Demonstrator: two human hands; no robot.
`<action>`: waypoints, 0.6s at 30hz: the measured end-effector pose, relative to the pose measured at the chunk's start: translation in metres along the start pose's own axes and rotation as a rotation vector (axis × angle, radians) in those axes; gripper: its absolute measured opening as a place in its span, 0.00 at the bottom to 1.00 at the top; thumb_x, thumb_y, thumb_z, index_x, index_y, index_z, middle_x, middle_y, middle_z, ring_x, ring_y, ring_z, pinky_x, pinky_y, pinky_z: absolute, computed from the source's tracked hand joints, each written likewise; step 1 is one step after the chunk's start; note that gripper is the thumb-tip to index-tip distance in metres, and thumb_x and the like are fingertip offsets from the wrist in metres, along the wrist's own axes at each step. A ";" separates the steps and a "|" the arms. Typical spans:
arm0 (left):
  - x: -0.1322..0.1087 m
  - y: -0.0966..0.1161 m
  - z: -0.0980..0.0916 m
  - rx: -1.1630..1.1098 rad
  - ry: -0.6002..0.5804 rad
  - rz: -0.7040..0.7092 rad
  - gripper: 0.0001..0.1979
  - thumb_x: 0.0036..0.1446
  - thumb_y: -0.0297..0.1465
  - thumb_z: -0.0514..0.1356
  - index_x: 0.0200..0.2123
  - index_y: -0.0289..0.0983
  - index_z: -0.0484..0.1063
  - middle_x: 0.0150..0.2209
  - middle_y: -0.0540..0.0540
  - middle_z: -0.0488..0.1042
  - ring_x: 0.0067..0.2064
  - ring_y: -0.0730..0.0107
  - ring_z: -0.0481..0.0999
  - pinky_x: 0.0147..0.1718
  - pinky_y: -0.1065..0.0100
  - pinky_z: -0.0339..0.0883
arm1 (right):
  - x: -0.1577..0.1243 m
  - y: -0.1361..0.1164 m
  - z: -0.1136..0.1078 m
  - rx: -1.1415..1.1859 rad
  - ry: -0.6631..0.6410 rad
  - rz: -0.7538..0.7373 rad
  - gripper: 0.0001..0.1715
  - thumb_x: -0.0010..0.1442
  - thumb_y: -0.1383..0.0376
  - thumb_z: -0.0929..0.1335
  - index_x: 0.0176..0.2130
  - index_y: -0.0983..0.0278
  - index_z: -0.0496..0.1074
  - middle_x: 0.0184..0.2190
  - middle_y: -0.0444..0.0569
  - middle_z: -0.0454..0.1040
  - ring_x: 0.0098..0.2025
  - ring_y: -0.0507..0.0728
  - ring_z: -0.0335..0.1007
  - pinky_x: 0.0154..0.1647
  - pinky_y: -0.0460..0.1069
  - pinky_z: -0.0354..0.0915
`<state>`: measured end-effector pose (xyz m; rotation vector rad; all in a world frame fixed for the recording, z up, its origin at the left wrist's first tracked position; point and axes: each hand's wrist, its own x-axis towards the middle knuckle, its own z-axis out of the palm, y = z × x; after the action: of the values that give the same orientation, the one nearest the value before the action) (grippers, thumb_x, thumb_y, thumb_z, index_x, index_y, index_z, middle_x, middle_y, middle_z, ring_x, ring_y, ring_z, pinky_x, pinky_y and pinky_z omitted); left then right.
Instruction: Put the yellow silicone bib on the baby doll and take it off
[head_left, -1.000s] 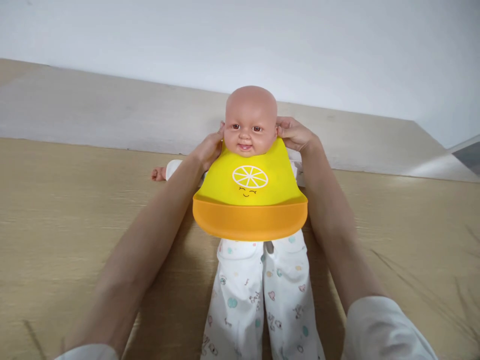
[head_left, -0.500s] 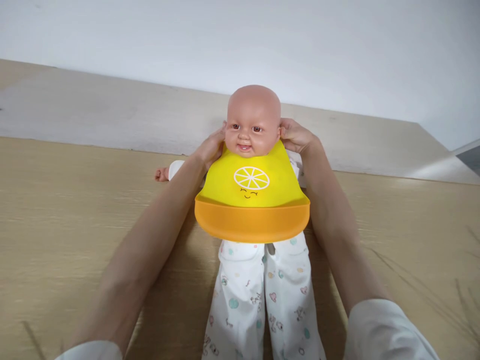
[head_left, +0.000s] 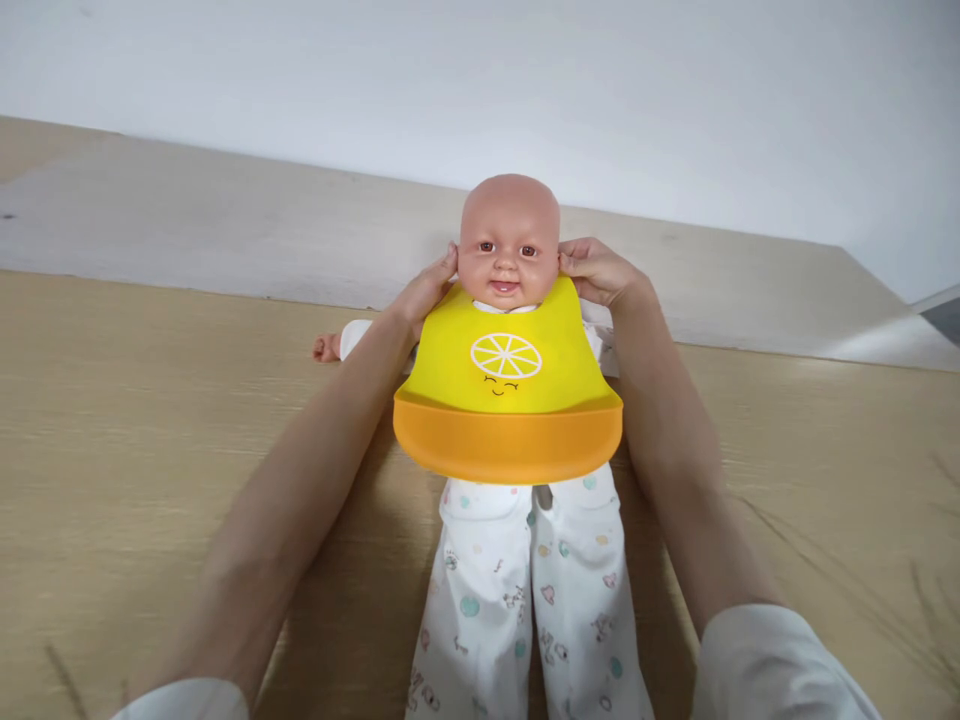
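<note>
Head camera view: a bald, smooth plastic baby doll (head_left: 510, 225) is in the middle, between the person's two arms. A smooth yellow bib with a curved orange pocket (head_left: 510, 440) covers its front. The pocket's bottom edge hangs over the top of the doll's white pants with little coloured pictures (head_left: 480, 600).

The left hand (head_left: 427, 292) touches one side of the doll's neck. Its fingers go behind, so I can't tell if they hold anything. The right hand (head_left: 600, 272) is on the other side, thumb and finger bent close together by the bib's top edge; I can't tell what is between them.

The flat tan wood-like surface (head_left: 150, 430) spreads wide past both arms. Its back edge meets a long pale grey strip (head_left: 247, 225), with a white wall (head_left: 480, 80) behind.

The bib shows a white lemon slice above a tiny black smile with two closed eyes.
</note>
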<state>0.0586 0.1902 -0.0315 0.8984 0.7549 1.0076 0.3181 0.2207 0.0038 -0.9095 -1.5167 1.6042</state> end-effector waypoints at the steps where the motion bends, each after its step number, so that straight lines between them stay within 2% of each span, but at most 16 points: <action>1: -0.001 0.000 0.000 -0.005 -0.001 0.001 0.27 0.62 0.52 0.55 0.54 0.39 0.73 0.47 0.42 0.80 0.56 0.47 0.76 0.53 0.52 0.74 | 0.000 0.000 0.000 0.005 0.001 -0.006 0.28 0.38 0.55 0.83 0.33 0.70 0.78 0.31 0.50 0.78 0.34 0.55 0.75 0.37 0.47 0.72; 8: -0.005 0.002 0.002 -0.001 0.000 -0.013 0.28 0.62 0.53 0.54 0.55 0.39 0.72 0.47 0.42 0.80 0.57 0.48 0.75 0.53 0.53 0.73 | 0.000 0.002 0.003 0.011 0.058 0.002 0.27 0.36 0.56 0.83 0.32 0.70 0.78 0.31 0.51 0.79 0.34 0.55 0.76 0.37 0.47 0.73; 18: -0.002 0.008 0.003 -0.005 -0.018 0.001 0.29 0.61 0.54 0.55 0.56 0.40 0.71 0.48 0.42 0.78 0.58 0.43 0.74 0.52 0.49 0.73 | 0.007 0.009 0.002 0.028 0.049 0.010 0.28 0.34 0.53 0.83 0.27 0.69 0.76 0.24 0.49 0.76 0.25 0.51 0.71 0.27 0.44 0.69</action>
<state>0.0573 0.1892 -0.0232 0.9031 0.7367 1.0011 0.3127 0.2256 -0.0056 -0.9354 -1.4544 1.5953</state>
